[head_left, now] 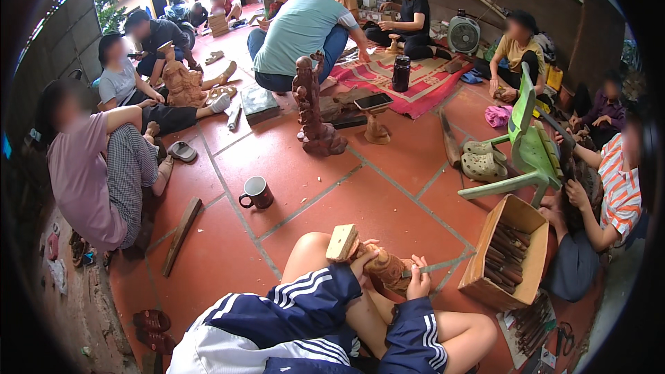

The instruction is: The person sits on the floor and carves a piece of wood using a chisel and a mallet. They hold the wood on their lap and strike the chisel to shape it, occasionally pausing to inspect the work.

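My left hand (362, 261) is wrapped round a carved wooden figure (385, 268), close to its pale square base block (342, 243). The figure lies tilted over my lap, base end up and to the left. At its other end my right hand (418, 278) is closed on a thin, flat grey strip (443, 264), which looks like a narrow tool. One end of the strip meets the carving's surface; its exact kind cannot be made out.
A cardboard box (473, 279) of wooden-handled tools stands to my right, with more tools (532, 329) beside it. Ahead are a dark mug (257, 194), a tall dark carving (315, 114) and a green plastic chair (524, 131). A wood strip (181, 237) lies left. Several people sit around.
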A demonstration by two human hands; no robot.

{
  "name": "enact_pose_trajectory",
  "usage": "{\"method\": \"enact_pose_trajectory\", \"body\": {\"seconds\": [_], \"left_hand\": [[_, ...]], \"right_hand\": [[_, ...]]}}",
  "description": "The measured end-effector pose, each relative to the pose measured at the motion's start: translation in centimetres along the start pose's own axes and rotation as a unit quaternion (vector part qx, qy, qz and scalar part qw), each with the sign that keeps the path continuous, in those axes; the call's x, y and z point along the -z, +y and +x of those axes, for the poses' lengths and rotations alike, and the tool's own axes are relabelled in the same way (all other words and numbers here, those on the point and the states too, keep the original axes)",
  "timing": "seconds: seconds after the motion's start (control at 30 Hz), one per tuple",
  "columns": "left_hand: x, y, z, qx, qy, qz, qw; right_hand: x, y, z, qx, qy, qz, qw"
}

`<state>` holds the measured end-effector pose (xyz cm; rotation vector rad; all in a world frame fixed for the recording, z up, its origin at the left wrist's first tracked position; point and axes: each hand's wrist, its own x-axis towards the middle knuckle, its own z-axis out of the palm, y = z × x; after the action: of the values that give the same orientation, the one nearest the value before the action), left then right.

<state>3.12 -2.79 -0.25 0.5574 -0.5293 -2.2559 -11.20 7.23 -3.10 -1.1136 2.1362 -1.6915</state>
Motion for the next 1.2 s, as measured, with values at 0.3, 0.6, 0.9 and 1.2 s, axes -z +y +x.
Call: {"method": "enact_pose_trajectory", "body": {"seconds": [0.3, 0.6, 0.9, 1.2], "left_hand": [[-0.2, -0.1, -0.2, -0.052, 0.005, 0.009, 0.999], [-1.3, 0.7, -1.2, -0.026, 0.012, 0.022, 0.999], [-0.3, 0.1, -0.9, -0.032, -0.005, 0.019, 0.999], [0.1, -0.4, -0.3, -0.029, -0.011, 0.019, 0.999]], "right_hand": [[-0.1, 0.1, -0.1, -0.027, -0.001, 0.042, 0.999], [-0.3, 1.4, -0.2, -0.032, 0.002, 0.069, 0.997], [-0.3, 1.9, -0.4, -0.019, 0.016, 0.07, 0.997], [-0.2, 1.9, -0.4, -0.028, 0.011, 0.08, 0.996]]}}
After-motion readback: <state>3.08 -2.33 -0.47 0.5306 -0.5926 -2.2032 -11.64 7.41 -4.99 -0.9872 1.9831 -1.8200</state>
